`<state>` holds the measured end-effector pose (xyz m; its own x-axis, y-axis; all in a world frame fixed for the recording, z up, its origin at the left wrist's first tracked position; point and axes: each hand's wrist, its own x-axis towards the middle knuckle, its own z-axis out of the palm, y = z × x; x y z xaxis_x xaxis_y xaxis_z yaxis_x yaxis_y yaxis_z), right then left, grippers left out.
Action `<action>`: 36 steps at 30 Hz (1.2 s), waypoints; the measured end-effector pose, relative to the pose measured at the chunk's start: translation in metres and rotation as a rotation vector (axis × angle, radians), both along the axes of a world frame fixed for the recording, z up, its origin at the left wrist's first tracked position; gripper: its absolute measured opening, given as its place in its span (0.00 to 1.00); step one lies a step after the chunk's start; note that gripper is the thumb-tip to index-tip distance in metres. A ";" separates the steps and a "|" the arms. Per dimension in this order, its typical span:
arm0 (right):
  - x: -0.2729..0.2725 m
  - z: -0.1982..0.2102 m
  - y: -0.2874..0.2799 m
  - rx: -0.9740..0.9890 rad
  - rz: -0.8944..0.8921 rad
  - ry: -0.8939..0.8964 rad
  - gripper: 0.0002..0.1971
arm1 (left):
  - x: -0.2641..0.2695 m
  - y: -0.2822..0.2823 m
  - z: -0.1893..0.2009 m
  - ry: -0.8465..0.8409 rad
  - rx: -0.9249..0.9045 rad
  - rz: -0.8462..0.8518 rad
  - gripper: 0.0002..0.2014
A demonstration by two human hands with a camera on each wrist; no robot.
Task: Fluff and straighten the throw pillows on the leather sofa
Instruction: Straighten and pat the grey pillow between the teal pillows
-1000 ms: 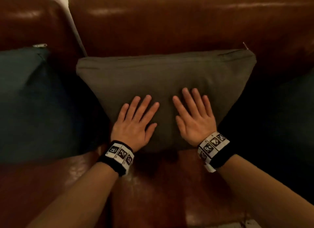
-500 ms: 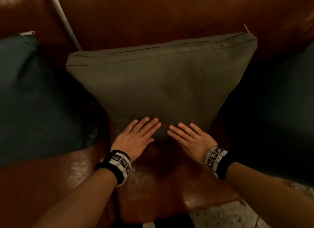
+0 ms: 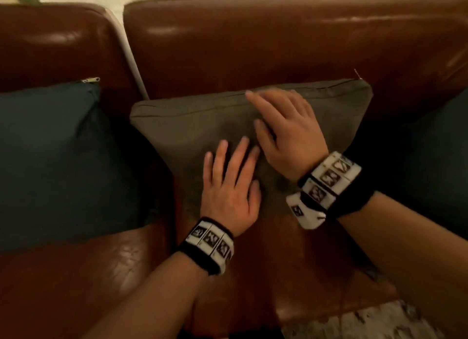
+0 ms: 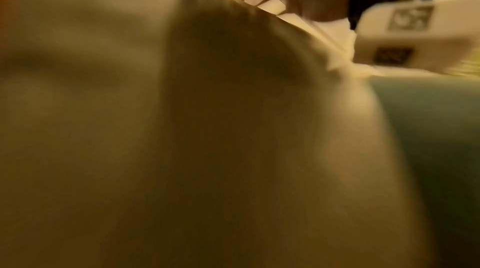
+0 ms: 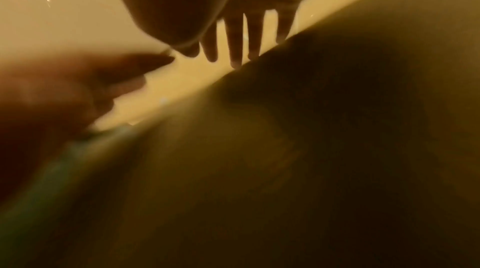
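Note:
An olive-grey throw pillow leans against the back of the brown leather sofa, its zipper seam along the top. My left hand lies flat on the pillow's lower middle, fingers straight. My right hand rests higher on the pillow with spread fingers reaching toward the top seam; it is blurred. The left wrist view is filled by blurred pillow fabric. In the right wrist view the straight fingers of my right hand hang over the pillow's edge.
A dark teal pillow stands to the left with a metal zipper pull at its top corner. Another dark pillow sits at the right. A pale patterned rug shows below the seat's front edge.
Both hands have moved up from the pillow's bottom edge; the right one has gone further, up toward the top seam. The head view has tilted up, showing the sofa's top.

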<state>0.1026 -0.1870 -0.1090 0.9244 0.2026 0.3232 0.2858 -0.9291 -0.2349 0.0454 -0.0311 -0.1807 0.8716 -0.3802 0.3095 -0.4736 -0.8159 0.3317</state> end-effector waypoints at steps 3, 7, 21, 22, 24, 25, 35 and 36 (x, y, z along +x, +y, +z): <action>0.055 -0.007 -0.009 -0.225 -0.053 0.359 0.25 | 0.049 -0.006 0.001 0.059 0.088 0.115 0.29; 0.063 -0.017 -0.029 -0.257 -0.127 0.388 0.25 | 0.050 0.005 -0.032 0.087 0.068 0.172 0.31; 0.097 0.031 0.121 -0.091 0.206 0.596 0.19 | 0.046 0.043 -0.017 0.330 -0.977 0.664 0.28; 0.100 0.028 0.125 -0.063 0.177 0.592 0.16 | 0.057 0.038 -0.011 0.364 -1.029 0.679 0.27; 0.100 0.026 0.124 0.002 0.111 0.546 0.13 | 0.061 0.032 -0.016 0.377 -1.060 0.691 0.24; 0.098 0.027 0.123 0.005 0.102 0.519 0.13 | 0.057 0.030 -0.021 0.401 -1.039 0.701 0.24; 0.092 0.042 0.097 0.288 0.033 0.262 0.09 | -0.033 0.040 -0.118 0.901 -0.827 0.957 0.29; 0.091 0.041 0.095 0.318 0.029 0.238 0.09 | -0.048 0.041 -0.144 0.883 -0.657 0.940 0.30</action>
<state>0.1932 -0.0916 -0.0681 0.9763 0.1542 0.1517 0.2140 -0.7918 -0.5720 -0.0021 0.0096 -0.3248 0.7095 0.4265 -0.5611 0.6951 -0.2920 0.6570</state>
